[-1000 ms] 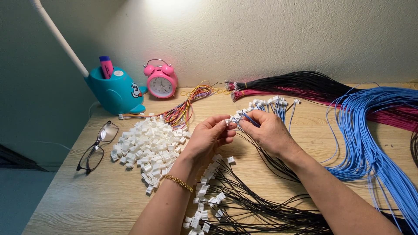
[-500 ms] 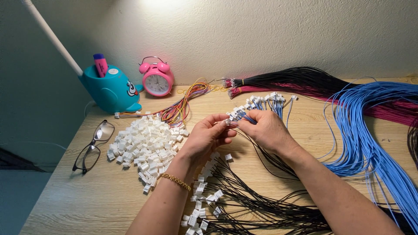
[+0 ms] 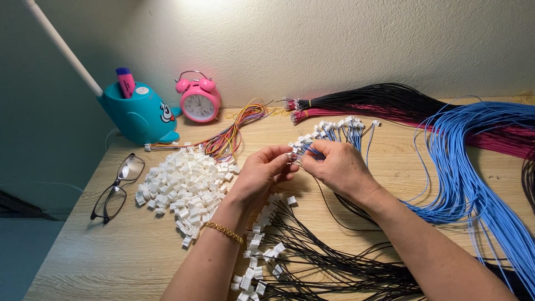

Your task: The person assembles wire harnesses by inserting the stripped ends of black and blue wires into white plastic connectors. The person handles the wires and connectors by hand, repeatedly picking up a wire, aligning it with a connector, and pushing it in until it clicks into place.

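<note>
Two hands meet over the middle of the wooden table (image 3: 100, 262). One pair of glasses (image 3: 117, 187), one pink alarm clock (image 3: 199, 100), one teal whale-shaped pen holder (image 3: 139, 114) with one pink marker (image 3: 125, 82). The white connector housings (image 3: 186, 187) lie in a heap too dense to count; likewise the blue wires (image 3: 473, 167) and black wires (image 3: 334, 267), which run off the frame's edge. The left hand (image 3: 259, 175), wrist in a gold bracelet (image 3: 224, 232), pinches narrowly at a small white connector (image 3: 293, 158), though what sits between the fingertips is hard to make out. The right hand (image 3: 340, 167) curls shut around a bundle of blue connector-tipped wires (image 3: 337, 129), fanned above the knuckles.
</note>
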